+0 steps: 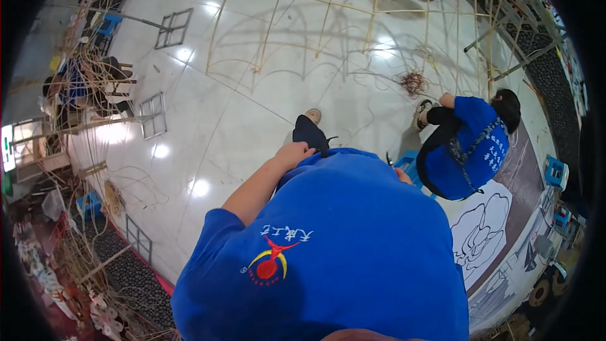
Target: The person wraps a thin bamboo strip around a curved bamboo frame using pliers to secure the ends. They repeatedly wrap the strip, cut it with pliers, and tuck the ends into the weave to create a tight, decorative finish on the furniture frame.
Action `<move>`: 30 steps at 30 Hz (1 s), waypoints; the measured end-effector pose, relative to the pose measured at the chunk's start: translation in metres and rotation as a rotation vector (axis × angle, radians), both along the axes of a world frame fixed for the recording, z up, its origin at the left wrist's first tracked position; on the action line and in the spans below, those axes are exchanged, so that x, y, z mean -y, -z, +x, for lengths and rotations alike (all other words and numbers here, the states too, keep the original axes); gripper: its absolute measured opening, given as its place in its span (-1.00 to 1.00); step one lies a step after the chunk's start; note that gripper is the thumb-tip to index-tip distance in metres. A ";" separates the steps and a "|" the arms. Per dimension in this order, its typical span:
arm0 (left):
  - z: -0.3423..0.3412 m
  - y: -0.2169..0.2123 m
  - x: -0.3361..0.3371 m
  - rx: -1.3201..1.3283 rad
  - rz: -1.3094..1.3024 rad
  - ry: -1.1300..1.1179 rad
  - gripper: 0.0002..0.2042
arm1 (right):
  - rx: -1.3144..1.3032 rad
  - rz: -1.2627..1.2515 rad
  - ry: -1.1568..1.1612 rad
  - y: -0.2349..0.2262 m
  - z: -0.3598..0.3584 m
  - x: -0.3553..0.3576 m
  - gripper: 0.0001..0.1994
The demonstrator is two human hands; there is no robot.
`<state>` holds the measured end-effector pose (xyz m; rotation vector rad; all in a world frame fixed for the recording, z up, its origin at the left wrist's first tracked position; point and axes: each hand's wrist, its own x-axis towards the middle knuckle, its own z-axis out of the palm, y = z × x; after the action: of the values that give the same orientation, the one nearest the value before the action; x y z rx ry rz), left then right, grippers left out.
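My own blue shirt (341,252) fills the lower middle of the view, with a red and yellow emblem on the chest. My left arm runs up from the sleeve, and my left hand (292,152) rests with the fingers curled down over my raised dark-trousered knee (310,134) — closed loosely against the cloth and holding nothing that I can make out. Just past the knee the pale toe of my shoe (313,115) shows against the floor. Of my right hand (402,175) only a sliver peeks past the shirt's edge, beside a blue stool (407,165); I cannot tell whether it is open or closed, or whether it grips anything.

Just to my right a co-worker in a blue shirt (470,148) crouches low, one sandalled foot (421,113) planted on the glossy white tile floor (208,120). Below that person lies a large white sheet with a flower outline drawn on it (483,227).

Near the sandal sits a tangle of reddish wire (413,81). Beyond it a big frame of thin bamboo strips (328,19) spreads flat across the tiles — arched ribs at its near edge, straight slats running away.

To the left, small rectangular wire frames (153,115) lie on the floor, and bundles of bamboo strips (88,82) crowd the left rim. A blue crate (89,203) sits lower down that side.
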<state>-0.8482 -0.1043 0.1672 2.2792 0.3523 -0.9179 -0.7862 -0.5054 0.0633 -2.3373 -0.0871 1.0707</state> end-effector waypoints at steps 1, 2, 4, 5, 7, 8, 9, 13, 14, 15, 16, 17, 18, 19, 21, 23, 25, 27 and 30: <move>0.003 0.003 -0.018 -0.004 0.005 0.018 -0.59 | -0.048 0.006 0.054 0.001 0.001 -0.016 -0.49; 0.007 0.007 -0.032 -0.012 -0.017 0.035 -0.57 | -0.087 0.000 0.129 -0.005 0.003 -0.025 -0.47; 0.034 0.016 -0.062 -0.001 -0.091 0.125 -0.54 | -0.080 0.061 0.187 0.006 -0.001 -0.043 -0.47; 0.047 0.009 -0.069 -0.032 -0.102 0.145 -0.53 | -0.060 0.076 0.176 0.010 -0.006 -0.048 -0.47; 0.058 0.001 -0.088 -0.088 -0.094 0.201 -0.51 | -0.050 -0.011 0.082 -0.003 -0.011 -0.080 -0.59; 0.064 0.007 -0.096 -0.117 -0.084 0.234 -0.50 | -0.056 -0.082 0.020 -0.021 -0.009 -0.101 -0.70; 0.074 0.011 -0.103 -0.157 -0.103 0.260 -0.50 | -0.070 -0.070 0.108 -0.038 -0.009 -0.113 -0.71; 0.130 0.024 -0.099 -0.245 -0.146 0.474 -0.52 | -0.034 0.060 0.474 -0.056 -0.026 -0.114 -0.77; 0.145 0.028 -0.096 -0.246 -0.152 0.541 -0.52 | -0.027 0.103 0.553 -0.058 -0.029 -0.113 -0.77; 0.157 0.029 -0.094 -0.254 -0.154 0.602 -0.53 | -0.025 0.149 0.628 -0.061 -0.034 -0.114 -0.77; 0.169 0.031 -0.088 -0.261 -0.158 0.657 -0.53 | -0.061 0.153 0.722 -0.062 -0.036 -0.116 -0.78; 0.182 0.033 -0.079 -0.285 -0.161 0.697 -0.54 | -0.054 0.162 0.741 -0.062 -0.035 -0.113 -0.78; 0.194 0.033 -0.071 -0.314 -0.159 0.733 -0.54 | -0.051 0.177 0.758 -0.057 -0.034 -0.112 -0.78; 0.207 0.033 -0.062 -0.341 -0.157 0.763 -0.55 | -0.048 0.191 0.768 -0.053 -0.031 -0.109 -0.78; 0.232 0.025 -0.047 -0.403 -0.131 0.813 -0.55 | -0.103 0.259 0.834 -0.049 -0.018 -0.107 -0.80; 0.245 0.040 -0.043 -0.432 -0.053 0.853 -0.58 | -0.174 0.382 0.914 -0.046 0.007 -0.097 -0.83; 0.255 0.055 -0.032 -0.437 -0.021 1.032 -0.62 | -0.398 0.607 0.856 -0.006 0.011 -0.080 -0.86; 0.258 0.056 -0.032 -0.491 -0.086 1.042 -0.66 | -0.504 0.525 0.676 -0.007 0.040 -0.070 -0.89; 0.258 0.041 -0.016 -0.685 -0.014 0.877 -0.68 | -0.910 0.517 0.540 -0.005 0.092 -0.051 -0.91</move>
<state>-0.5902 -0.0884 0.1264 2.0137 -0.4292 -2.1249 -0.6943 -0.4541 0.0683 -1.1628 0.5140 1.4767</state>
